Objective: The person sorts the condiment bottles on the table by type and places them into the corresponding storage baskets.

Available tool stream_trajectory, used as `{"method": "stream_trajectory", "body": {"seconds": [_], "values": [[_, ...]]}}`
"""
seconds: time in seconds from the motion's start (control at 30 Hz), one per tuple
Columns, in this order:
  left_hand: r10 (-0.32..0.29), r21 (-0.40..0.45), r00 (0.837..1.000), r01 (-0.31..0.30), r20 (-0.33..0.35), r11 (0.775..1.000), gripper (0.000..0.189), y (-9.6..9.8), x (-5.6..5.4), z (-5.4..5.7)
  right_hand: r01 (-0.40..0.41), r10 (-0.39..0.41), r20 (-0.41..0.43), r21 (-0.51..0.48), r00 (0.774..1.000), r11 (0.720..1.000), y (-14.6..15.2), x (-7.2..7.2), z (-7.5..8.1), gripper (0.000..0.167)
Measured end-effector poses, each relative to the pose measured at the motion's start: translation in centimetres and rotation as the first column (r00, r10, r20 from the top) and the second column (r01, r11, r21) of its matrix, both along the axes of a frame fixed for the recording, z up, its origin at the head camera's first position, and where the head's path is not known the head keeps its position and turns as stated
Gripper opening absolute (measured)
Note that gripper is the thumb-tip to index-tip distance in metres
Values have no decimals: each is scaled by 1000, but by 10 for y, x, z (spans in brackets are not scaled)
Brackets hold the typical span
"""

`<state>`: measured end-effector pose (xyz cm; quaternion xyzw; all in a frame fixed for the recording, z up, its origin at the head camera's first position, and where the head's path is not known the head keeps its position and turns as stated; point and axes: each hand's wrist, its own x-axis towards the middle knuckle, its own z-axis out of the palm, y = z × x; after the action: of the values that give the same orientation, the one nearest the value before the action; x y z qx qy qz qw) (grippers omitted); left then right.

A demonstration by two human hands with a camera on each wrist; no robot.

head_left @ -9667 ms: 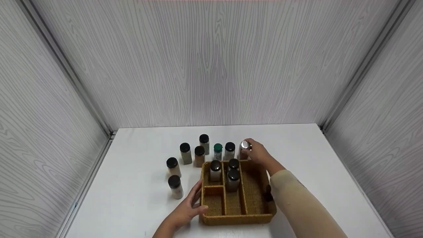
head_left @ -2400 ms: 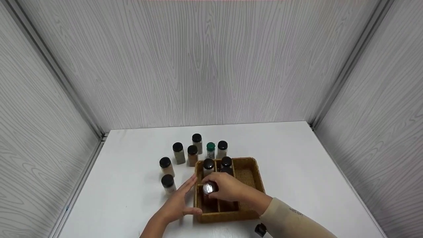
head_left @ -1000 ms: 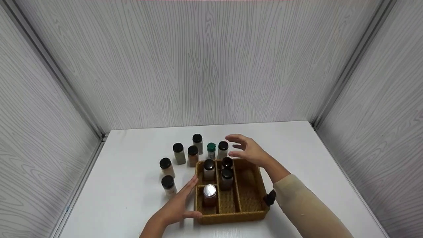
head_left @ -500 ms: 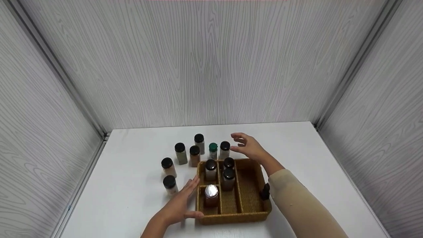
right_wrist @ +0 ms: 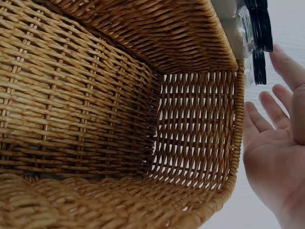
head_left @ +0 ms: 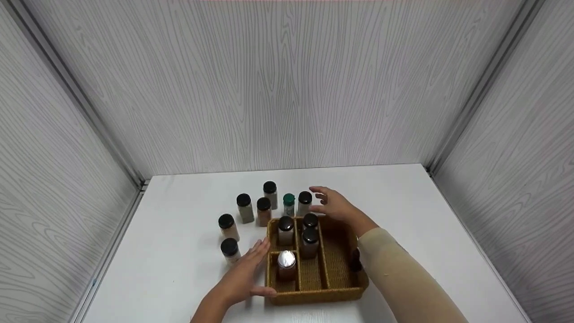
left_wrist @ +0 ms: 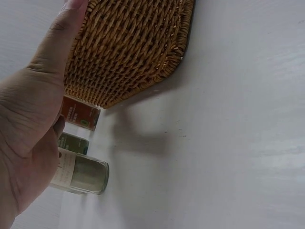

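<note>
A woven wicker basket [head_left: 329, 296] with compartments stands on the white table. My left hand [head_left: 244, 276] rests against its left wall, thumb at the front corner and fingers extended. Behind the basket, my right hand [head_left: 336, 205] hovers with parted, slightly bent fingers, just right of a black-capped spice jar [head_left: 305, 204]; a small gap seems to lie between them. A silver-capped jar [head_left: 287, 265] of reddish-brown spice stands upright in the front left compartment. One black-capped jar [head_left: 286, 231] occupies the back left compartment, and two black-capped jars [head_left: 310, 244] share the middle one.
A green-capped jar [head_left: 289, 205] stands beside the black-capped one behind the basket. Several more black-capped spice jars [head_left: 245, 208] spread to the left, the nearest one [head_left: 231, 251] close to my left hand. Patterned grey panels [head_left: 287, 89] enclose the table at back and sides.
My right hand took the silver-capped jar from behind the basket, set it in the front left compartment and let go. It then moved to the back right. My left hand stayed at the basket.
</note>
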<state>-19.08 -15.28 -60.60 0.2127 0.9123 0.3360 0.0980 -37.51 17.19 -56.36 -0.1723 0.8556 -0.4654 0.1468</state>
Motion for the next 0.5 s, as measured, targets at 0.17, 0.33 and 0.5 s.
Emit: {"method": "stream_trajectory", "body": {"seconds": [0.17, 0.33, 0.5], "values": [[-13, -14, 1000, 13, -17, 1000, 136, 0, 1, 0, -26, 27, -7, 45, 1000, 999, -7, 0, 1, 71], [-11, -29, 1000, 10, -26, 1000, 136, 0, 2, 1, -51, 57, -61, 100, 997, 994, -14, -1, 4, 63], [-7, -30, 1000, 7, -20, 1000, 136, 0, 2, 2, -23, 40, -112, 155, 993, 988, -22, -1, 8, 58]]}}
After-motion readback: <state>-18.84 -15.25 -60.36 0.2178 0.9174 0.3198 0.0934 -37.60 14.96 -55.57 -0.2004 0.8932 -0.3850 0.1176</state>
